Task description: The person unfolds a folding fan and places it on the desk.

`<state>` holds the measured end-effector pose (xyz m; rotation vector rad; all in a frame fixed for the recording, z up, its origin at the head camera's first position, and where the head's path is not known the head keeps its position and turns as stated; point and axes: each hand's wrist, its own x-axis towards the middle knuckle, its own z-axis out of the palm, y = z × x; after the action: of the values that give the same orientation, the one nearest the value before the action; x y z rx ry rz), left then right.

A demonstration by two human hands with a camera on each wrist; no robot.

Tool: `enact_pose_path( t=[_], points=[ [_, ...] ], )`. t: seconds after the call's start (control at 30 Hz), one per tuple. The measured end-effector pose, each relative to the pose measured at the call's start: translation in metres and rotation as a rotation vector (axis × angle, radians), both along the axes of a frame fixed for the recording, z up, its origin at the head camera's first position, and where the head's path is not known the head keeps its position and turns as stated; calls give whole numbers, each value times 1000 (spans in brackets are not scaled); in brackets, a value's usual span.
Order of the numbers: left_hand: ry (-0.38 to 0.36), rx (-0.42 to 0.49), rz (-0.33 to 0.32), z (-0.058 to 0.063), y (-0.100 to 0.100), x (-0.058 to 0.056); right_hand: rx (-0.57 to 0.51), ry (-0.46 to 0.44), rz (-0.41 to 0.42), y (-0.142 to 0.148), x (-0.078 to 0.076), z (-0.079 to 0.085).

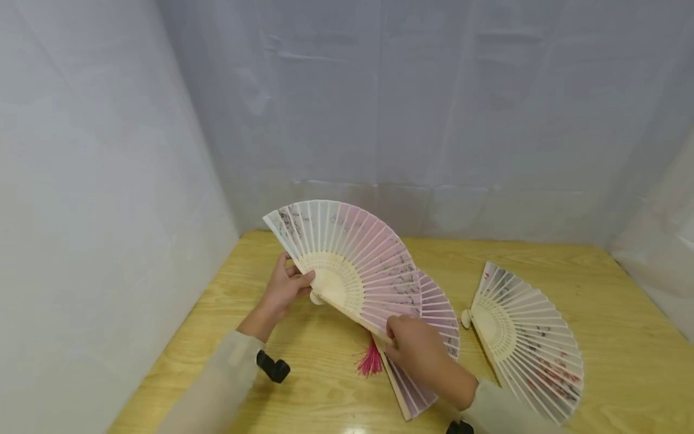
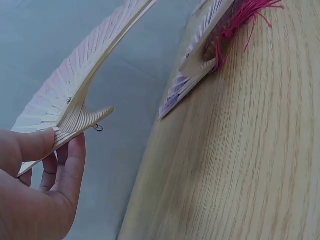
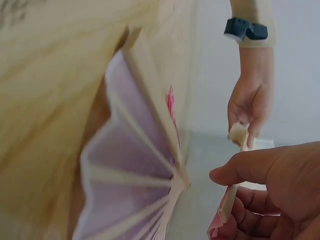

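A spread folding fan [image 1: 347, 259], pale blue shading to pink with dark blossom prints, is held up above the table between both hands. My left hand [image 1: 284, 288] pinches its left guard stick near the pivot, thumb on the front face. On its lower right edge, my right hand [image 1: 420, 349] grips the other guard stick between thumb and fingers. Behind and below lies a purple open fan [image 1: 441, 310] with a pink tassel [image 1: 370, 360], partly hidden by the held fan and my right hand. In the left wrist view, a small metal ring [image 2: 98, 128] shows at the held fan's pivot.
A white open fan [image 1: 534, 349] with red and dark flower prints lies at the right of the wooden table [image 1: 623, 337], close to my right sleeve. White sheeting [image 1: 379, 120] rises behind the table and along its sides.
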<state>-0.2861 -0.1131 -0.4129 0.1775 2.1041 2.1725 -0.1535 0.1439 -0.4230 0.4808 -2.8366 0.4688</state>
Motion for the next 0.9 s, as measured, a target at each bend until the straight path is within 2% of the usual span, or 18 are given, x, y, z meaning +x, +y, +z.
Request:
enact_pose_path(
  t=[0.1,0.33,0.43,0.63,0.9],
  points=[
    [-13,-7,19,-1,-6,-2,26,-9,34,-12,2,-1],
    [-32,-13,56,-10,-20,-12,119,82,114,-46,5,-8],
    [-42,-35,70,-15,-27,-15,178,84,141,-64,6,-12],
    [-63,-117,96,-26,-40,-24,248,1,172,-96,5,-7],
    [-60,-214,72,-31,-56,-38,237,-105,252,-129,0,7]
  ],
)
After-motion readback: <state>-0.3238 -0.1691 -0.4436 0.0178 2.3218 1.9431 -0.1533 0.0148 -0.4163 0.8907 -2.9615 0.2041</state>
